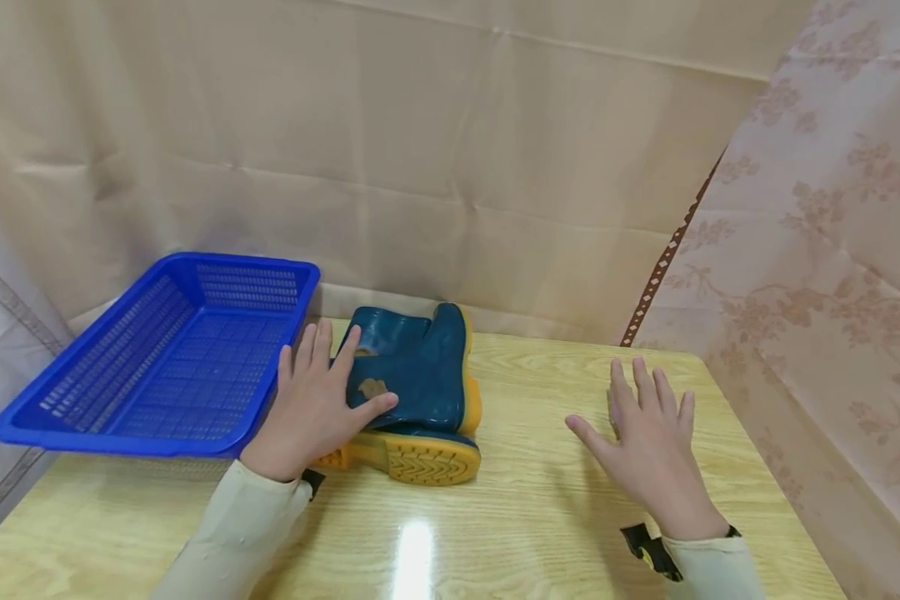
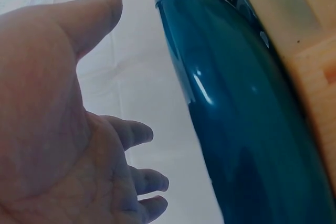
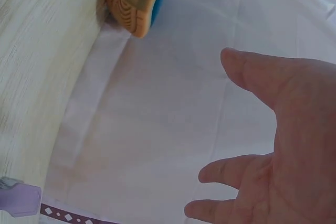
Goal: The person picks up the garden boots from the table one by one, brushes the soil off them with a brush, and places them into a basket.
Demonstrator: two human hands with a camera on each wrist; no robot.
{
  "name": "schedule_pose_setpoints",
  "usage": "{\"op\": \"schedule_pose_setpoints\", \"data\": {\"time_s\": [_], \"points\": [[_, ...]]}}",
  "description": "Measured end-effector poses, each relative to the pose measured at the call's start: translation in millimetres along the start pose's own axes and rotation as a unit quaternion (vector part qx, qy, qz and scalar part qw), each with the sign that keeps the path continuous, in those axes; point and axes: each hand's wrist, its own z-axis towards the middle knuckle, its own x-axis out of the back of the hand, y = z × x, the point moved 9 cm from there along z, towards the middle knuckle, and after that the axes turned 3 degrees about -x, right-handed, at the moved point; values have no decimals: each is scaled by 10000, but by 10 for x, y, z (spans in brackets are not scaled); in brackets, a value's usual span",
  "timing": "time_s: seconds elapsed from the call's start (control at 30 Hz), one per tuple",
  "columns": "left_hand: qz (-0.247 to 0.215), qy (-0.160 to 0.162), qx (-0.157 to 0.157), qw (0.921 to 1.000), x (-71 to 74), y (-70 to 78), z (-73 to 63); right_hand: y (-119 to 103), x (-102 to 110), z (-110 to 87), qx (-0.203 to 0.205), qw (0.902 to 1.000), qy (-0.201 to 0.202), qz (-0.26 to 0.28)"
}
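Teal boots (image 1: 420,379) with yellow soles (image 1: 432,462) lie on the tabletop (image 1: 525,508), centre of the head view; blue basket (image 1: 195,367) at left. Left hand (image 1: 315,408), fingers spread, overlaps the boots' left part; right hand (image 1: 656,450), fingers spread, at lower right. Left wrist view: teal boot at right, apart from the hand. Right wrist view: yellow sole at top left, purple object (image 3: 21,200) lower left, hand right, fingers apart.

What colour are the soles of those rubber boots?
The soles are yellow-orange, seen best in the head view.
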Motion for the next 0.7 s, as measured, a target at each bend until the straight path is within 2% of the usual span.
{"op": "schedule_pose_setpoints", "data": {"time_s": [0.27,0.47,0.7], "points": [[44,-98,-17,9999,-6,44,-4,41,-47,2,-130,9995,-212,176],[109,-121,-13,9999,-21,51,0,22,-74,0,-35,9996,-180,214],[34,-171,-114,9998,-15,132,33,5,-31,-9,-30,9998,-134,173]]}}
